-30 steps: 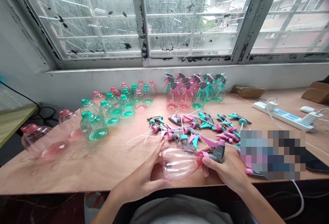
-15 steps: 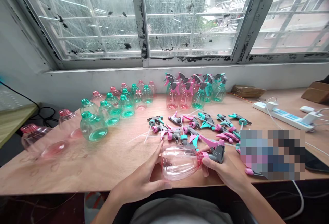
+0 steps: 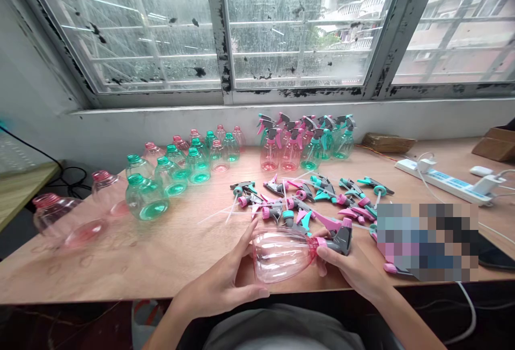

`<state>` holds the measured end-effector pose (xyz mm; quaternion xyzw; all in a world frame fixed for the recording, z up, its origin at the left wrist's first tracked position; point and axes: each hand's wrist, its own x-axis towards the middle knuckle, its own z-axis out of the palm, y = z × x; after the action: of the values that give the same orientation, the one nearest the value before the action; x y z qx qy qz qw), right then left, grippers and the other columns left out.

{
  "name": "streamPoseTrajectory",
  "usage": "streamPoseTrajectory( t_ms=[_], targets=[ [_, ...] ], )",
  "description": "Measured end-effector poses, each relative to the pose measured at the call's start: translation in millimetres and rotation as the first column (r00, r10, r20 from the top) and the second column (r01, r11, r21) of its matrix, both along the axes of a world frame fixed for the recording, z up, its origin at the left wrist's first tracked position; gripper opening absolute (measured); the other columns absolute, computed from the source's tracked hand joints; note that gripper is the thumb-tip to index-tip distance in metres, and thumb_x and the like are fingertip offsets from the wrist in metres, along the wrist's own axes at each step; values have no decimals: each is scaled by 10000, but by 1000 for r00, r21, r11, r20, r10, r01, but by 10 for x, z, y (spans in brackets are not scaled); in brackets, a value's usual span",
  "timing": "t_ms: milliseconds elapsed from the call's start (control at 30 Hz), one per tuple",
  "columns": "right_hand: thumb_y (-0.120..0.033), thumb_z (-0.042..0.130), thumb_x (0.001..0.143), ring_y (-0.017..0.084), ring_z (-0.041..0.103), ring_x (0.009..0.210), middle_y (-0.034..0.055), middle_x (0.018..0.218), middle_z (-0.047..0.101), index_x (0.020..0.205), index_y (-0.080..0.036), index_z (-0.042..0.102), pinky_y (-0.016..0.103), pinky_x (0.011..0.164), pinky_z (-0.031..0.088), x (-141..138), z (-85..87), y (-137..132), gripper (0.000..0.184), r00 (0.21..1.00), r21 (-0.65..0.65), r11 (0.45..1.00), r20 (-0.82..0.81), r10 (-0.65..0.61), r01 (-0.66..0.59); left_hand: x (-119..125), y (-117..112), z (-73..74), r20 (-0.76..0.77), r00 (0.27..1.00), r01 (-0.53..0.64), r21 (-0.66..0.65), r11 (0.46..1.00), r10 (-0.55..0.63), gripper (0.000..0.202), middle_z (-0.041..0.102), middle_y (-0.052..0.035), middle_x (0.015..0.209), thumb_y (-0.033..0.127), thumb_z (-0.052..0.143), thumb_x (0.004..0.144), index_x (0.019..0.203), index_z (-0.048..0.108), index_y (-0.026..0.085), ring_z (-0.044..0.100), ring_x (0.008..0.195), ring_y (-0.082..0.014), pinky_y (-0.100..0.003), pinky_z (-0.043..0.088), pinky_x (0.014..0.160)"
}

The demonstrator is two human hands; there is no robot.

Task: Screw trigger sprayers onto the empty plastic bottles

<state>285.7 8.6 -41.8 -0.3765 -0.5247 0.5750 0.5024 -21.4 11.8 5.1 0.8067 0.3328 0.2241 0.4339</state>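
Your left hand (image 3: 219,283) cups the base end of a clear pink spray bottle (image 3: 279,256), fingers on the far side, thumb along the near side. Your right hand (image 3: 354,267) grasps the other end, thumb and fingers pinching the pink collar (image 3: 321,241) at the neck. Bottle's on its side between your two hands, in front of you at the table's near edge, neck to the right. Its grey trigger head (image 3: 343,238) sits at the neck; can't tell how tightly it's threaded.

Just beyond your hands, loose pink, teal and grey trigger heads (image 3: 272,211) lie jumbled on the wooden table (image 3: 181,256), some with thin dip tubes. Behind those, upright pink and green bottles with sprayers (image 3: 291,156) stand grouped near the wall. Off to your left, headless pink and green bottles (image 3: 147,202) stand in slanting rows. To your right: a pixelated patch, a dark flat device (image 3: 497,252) partly covered by it, a white power strip (image 3: 446,181), a brown packet (image 3: 388,142) and a cardboard box (image 3: 497,145). Grimy window (image 3: 300,34) at back.
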Motion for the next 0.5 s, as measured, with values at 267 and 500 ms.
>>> streamPoseTrajectory(
  t_ms=[267,500],
  targets=[
    [-436,789,918,164,624,566,-14,596,700,1018,-169,652,285,592,467,11,0,1,316,1000,-3,1000,6,24,-24,-1,-1,21,-4,1000,8,-7,1000,-8,1064,65,-26,1772,198,684,954,1642,-108,369,171,1611,-309,-511,188,1312],
    [-430,786,924,156,623,565,-15,600,698,996,-176,644,275,591,463,6,6,-6,300,1000,4,1000,10,22,-22,-8,0,-11,-27,999,-17,20,1000,17,1060,28,-47,1774,163,675,940,1648,-86,372,329,1550,-339,-510,282,1282]
  ],
)
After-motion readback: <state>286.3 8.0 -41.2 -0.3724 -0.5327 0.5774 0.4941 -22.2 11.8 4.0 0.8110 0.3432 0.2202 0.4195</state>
